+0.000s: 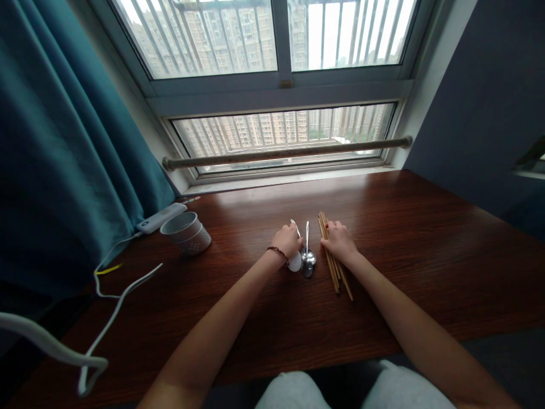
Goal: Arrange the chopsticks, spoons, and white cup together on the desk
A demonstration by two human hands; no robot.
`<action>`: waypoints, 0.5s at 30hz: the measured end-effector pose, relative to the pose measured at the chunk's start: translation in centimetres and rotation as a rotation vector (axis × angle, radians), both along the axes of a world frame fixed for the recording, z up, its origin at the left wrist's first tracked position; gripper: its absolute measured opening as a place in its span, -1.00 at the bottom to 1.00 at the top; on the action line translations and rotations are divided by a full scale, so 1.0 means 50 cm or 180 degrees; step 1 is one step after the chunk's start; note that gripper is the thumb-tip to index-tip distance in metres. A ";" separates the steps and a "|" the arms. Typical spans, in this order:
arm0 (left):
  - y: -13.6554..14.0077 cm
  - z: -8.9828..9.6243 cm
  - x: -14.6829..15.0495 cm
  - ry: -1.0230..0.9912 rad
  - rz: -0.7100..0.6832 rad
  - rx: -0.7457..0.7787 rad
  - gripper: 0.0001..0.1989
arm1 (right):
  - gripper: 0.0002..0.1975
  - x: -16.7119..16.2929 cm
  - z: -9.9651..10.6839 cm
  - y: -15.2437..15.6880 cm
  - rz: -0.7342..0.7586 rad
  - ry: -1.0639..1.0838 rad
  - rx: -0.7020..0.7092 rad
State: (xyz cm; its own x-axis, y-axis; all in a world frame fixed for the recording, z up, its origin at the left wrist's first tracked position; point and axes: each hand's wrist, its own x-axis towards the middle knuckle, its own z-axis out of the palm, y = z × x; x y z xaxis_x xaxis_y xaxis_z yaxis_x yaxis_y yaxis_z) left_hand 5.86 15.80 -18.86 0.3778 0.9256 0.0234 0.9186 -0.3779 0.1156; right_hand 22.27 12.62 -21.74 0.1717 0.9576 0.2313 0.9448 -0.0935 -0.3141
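Two spoons (306,255) are seen at centre frame on the desk (426,255), the left hand (286,240) closed on one, fingers together. One bundle of chopsticks (334,264) is pressed under the right hand (339,241). One cup (186,232) is seen left of centre.

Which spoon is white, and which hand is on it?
The white spoon lies under the left hand; the metal spoon beside it is shiny silver.

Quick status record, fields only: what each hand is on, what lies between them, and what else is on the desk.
left hand: on a white spoon
right hand: resting on a bundle of chopsticks
between hands: metal spoon, lying flat
desk: dark wood, by the window
far left: white perforated holder on its side, white cable
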 end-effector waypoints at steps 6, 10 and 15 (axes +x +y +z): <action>-0.008 -0.002 0.007 0.0094 0.0038 0.0068 -0.69 | -0.71 0.012 -0.012 0.014 0.0263 0.0144 0.0196; -0.013 0.000 0.012 0.0172 0.0010 0.0095 -0.65 | -0.73 0.014 -0.015 0.017 0.0493 0.0212 0.0334; 0.005 0.070 -0.036 0.0207 -0.0026 0.0266 -0.64 | -0.73 0.011 -0.013 0.014 0.0626 0.0311 0.0542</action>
